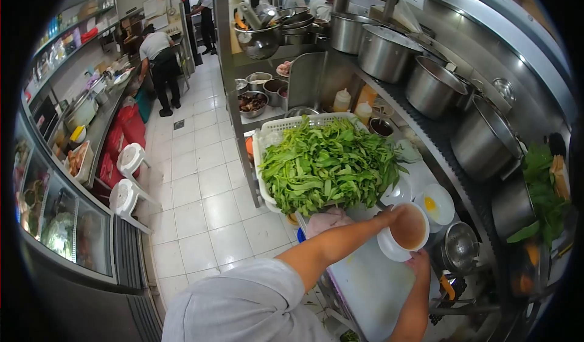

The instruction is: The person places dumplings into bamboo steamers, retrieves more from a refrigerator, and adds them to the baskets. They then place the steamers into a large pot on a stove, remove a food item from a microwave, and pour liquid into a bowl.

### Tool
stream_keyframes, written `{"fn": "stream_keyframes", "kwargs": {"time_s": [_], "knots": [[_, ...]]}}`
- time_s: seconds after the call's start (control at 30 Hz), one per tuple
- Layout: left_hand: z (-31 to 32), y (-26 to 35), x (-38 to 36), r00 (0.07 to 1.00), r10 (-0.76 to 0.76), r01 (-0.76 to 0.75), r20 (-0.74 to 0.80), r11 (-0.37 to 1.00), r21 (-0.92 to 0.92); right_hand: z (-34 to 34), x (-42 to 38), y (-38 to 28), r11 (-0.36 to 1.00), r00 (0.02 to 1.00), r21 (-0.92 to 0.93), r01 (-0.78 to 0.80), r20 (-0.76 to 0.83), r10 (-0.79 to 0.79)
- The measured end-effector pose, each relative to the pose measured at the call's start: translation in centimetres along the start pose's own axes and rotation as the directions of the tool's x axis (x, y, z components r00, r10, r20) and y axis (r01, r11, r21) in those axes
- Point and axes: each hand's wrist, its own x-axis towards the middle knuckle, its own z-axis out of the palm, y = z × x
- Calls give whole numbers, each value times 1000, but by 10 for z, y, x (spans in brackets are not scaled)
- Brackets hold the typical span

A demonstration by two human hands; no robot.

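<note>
A white bowl [387, 246] with brownish liquid in it is between my two hands, above the white cutting board [371, 290]. My left hand [384, 218] grips its far-left edge, and my right hand [418, 263] has its fingers closed at the near-right edge. Just beyond is another white bowl [443, 210] with something yellow inside. A metal bowl [460, 248] sits to the right. Past my left forearm, leafy greens [328, 162] are heaped in a white plastic basket [263, 181], with a pinkish cloth [328, 221] against its near side.
Large steel pots [389, 53] line the shelf on the right, above the counter. Squeeze bottles [342, 100] stand behind the basket. White plastic stools [126, 199] and a glass-door fridge [67, 220] are on the left. Other people [159, 62] are farther down the tiled aisle.
</note>
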Motion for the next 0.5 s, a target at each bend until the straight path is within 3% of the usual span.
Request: {"fn": "stream_keyframes", "kwargs": {"time_s": [0.07,0.2,0.27,0.37,0.5], "knots": [[3,-26,27,997,63,-61,40,997,-43,9,-11,-2,998,999,-41,38,-10,-38],[-14,-13,-20,999,30,-29,38,999,-27,15,-19,10,997,999,-83,-5,-42,1],[-24,-8,-48,999,49,-49,5,996,72,24,-33,17,1000,1000,-4,-5,-30,5],[-34,-12,-74,1000,-6,6,14,1000,-16,38,-61,21,998,1000,69,-12,-17,13],[-49,-28,-99,999,34,-33,16,998,-61,56,-92,32,995,1000,100,-9,6,8]]}}
